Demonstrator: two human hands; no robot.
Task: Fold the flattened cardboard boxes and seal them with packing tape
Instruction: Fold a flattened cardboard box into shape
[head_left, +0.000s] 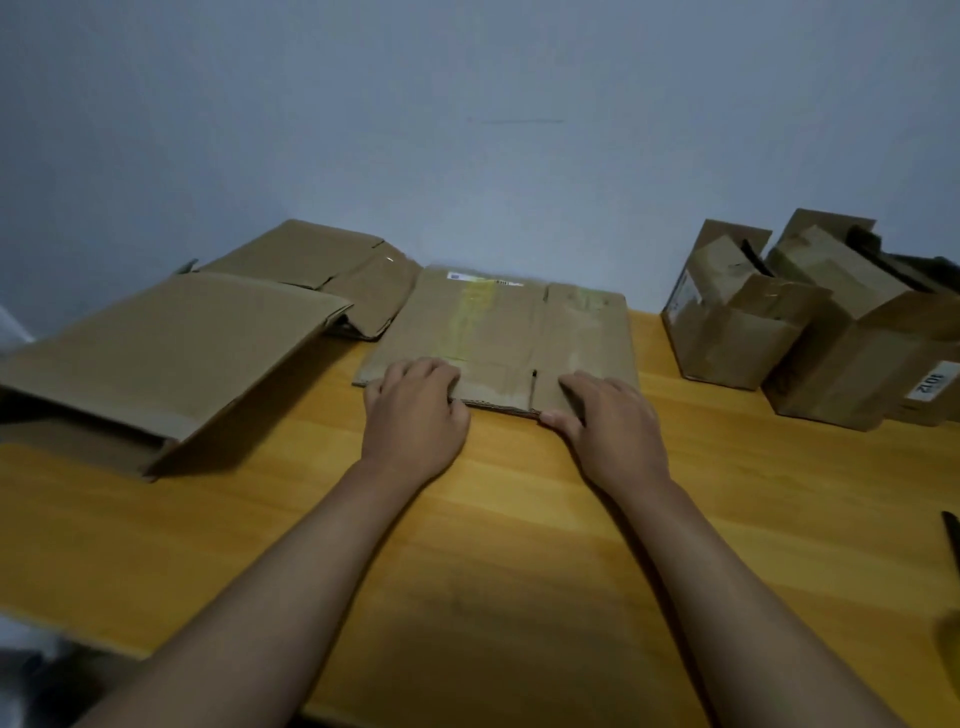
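A flattened cardboard box (498, 332) with a white label and a yellowish tape strip lies flat at the middle of the wooden table (519, 545), close to the wall. My left hand (415, 410) holds its near edge left of centre, bent fingers on top of the cardboard. At the near right corner my right hand (608, 426) grips the same edge, fingers on top and thumb against the edge. No packing tape roll is in view.
A large flattened box (156, 358) lies at the left, partly lifted, with another flattened box (322, 270) behind it. Two folded, taped boxes (737, 312) (857, 332) stand at the right. A dark object (951, 540) pokes in at the right edge.
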